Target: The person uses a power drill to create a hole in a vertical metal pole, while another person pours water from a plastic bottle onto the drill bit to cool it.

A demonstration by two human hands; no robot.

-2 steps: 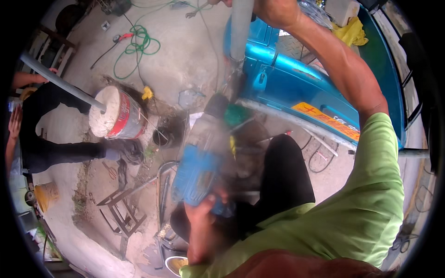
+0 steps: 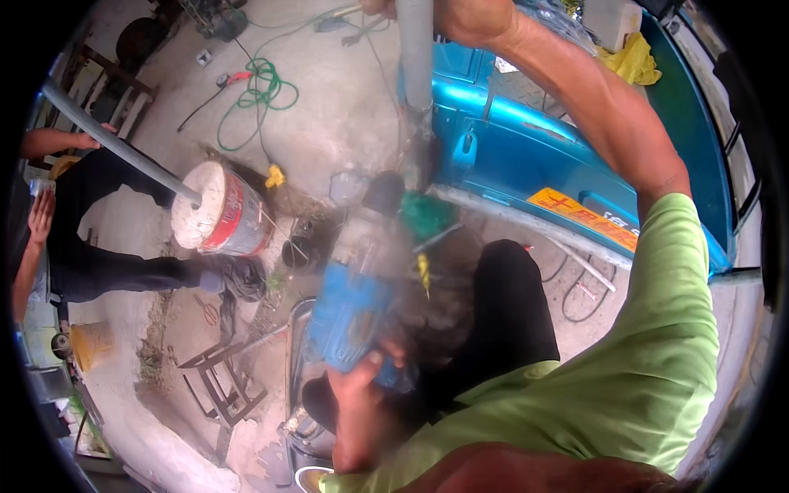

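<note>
My left hand point(image 2: 362, 380) is wrapped round the rear grip of a bulky blue and grey power drill point(image 2: 349, 308), blurred in part. Its dark nose point(image 2: 383, 194) points away from me, close to the foot of a grey upright pole point(image 2: 416, 62). Whether nose and pole touch I cannot tell. At the top edge my right hand point(image 2: 475, 20) grips that pole, its fingertips showing on the far left side of it. What the drill's tip works on is hidden in a dark, blurred patch. My knee in black trousers point(image 2: 514, 287) is right of the drill.
A shiny blue vehicle body point(image 2: 526, 164) stands close on the right. At left, a bucket of set concrete point(image 2: 201, 205) holds a slanting grey pole point(image 2: 123, 144), near another person's legs point(image 2: 123, 275). A green hose point(image 2: 263, 94), a metal frame point(image 2: 222, 382) and a yellow-handled piece point(image 2: 275, 176) lie about.
The view has shifted slightly, so the floor items at left sit a little further right. Both hands keep their holds on the drill and the pole.
</note>
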